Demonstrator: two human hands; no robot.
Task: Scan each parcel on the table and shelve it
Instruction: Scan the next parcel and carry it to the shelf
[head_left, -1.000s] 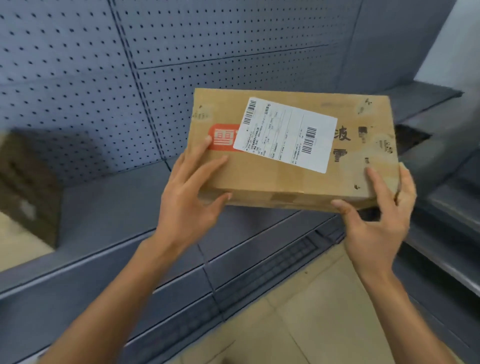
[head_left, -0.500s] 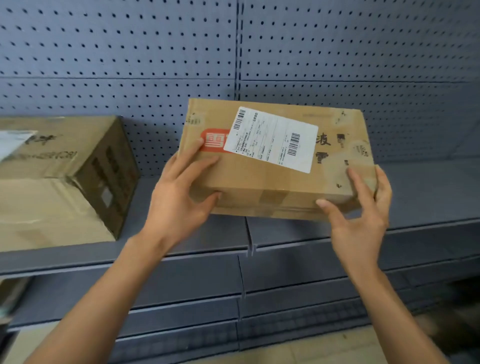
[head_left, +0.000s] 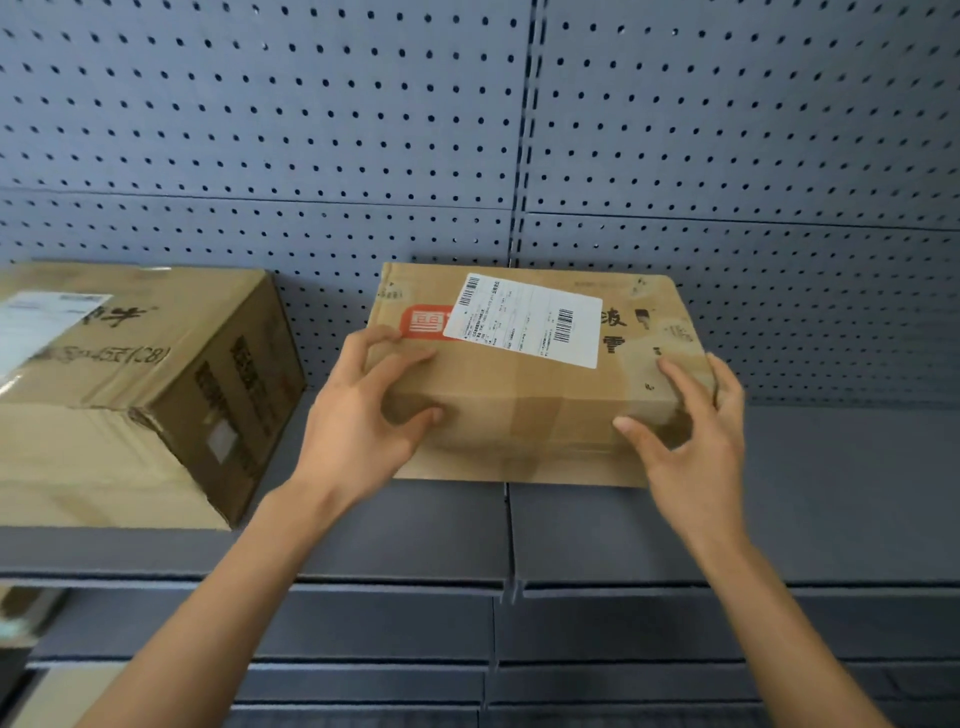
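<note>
A flat brown cardboard parcel (head_left: 524, 410) with a white barcode label (head_left: 524, 319) and a red logo lies on the grey shelf (head_left: 831, 493), close to the pegboard back. My left hand (head_left: 358, 431) grips its left end, fingers on top and thumb on the front face. My right hand (head_left: 696, 447) holds the right end the same way, fingers over the top corner and thumb on the front.
A larger brown carton (head_left: 130, 395) sits on the same shelf to the left, a short gap from the parcel. The grey pegboard wall (head_left: 311, 130) rises behind. Bare shelf extends to the right. Lower shelves (head_left: 675, 629) run below.
The parcel has moved forward and down from in front of the shelf onto the shelf surface, both hands still on its ends. The view swung left, bringing the larger carton into sight.
</note>
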